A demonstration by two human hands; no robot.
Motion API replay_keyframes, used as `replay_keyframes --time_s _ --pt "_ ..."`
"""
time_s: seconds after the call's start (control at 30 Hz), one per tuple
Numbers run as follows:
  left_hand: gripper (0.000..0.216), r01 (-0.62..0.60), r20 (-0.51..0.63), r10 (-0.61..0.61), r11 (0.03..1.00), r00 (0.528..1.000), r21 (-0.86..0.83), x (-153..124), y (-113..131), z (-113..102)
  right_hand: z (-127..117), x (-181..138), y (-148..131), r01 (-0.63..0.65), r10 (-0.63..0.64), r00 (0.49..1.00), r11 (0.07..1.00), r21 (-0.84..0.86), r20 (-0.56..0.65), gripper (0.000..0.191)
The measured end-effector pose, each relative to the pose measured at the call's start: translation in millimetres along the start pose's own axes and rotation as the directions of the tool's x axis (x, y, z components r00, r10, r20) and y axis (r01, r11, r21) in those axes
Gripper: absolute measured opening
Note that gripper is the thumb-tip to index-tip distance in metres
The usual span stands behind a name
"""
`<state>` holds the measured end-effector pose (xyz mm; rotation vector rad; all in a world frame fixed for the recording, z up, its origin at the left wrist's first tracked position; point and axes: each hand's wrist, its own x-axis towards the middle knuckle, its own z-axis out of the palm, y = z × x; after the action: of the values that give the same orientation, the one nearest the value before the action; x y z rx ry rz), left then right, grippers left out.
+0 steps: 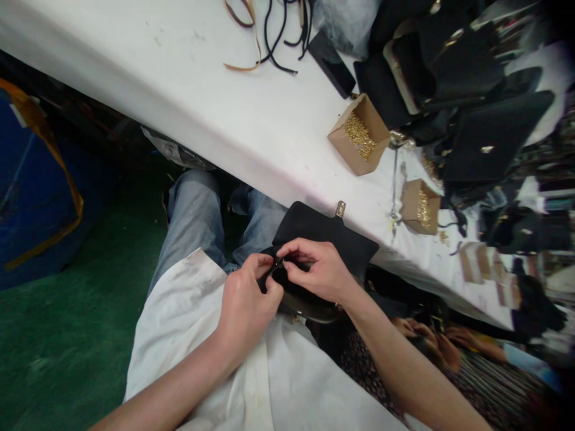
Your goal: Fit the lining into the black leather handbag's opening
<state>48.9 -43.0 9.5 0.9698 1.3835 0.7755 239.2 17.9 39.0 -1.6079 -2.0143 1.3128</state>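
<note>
A small black handbag (323,230) with a gold clasp (340,209) rests on my lap against the edge of the white table (215,102). My left hand (247,299) pinches the bag's near edge. My right hand (317,269) grips the same spot from the other side, fingertips meeting the left hand's at a small part I cannot make out. Both hands are closed on the bag.
Two open cardboard boxes (359,134) (420,206) of small gold fittings stand on the table. Black bags (471,90) pile up at the far right, straps and cords (269,36) lie at the top. Another person's hands (426,338) are at lower right. Green floor at left.
</note>
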Motion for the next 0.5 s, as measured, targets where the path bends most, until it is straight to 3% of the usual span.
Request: replay_keyframes --time_s 0.13,0.3,0.5 --pt "0.037 0.000 -0.007 0.000 1.000 1.000 0.023 1 -1 1 8 -1 -5 0.037 -0.045 0.997 0.993 -0.116 -0.061 0.028" --pt "0.040 -0.011 -0.006 0.011 0.999 1.000 0.049 -1 -3 4 13 -5 -4 0.033 -0.046 0.992 0.994 -0.106 -0.115 0.036" --pt "0.039 -0.031 -0.017 0.033 0.995 0.999 0.097 -4 -2 8 12 -8 0 0.116 -0.145 0.979 0.974 -0.195 -0.145 0.032"
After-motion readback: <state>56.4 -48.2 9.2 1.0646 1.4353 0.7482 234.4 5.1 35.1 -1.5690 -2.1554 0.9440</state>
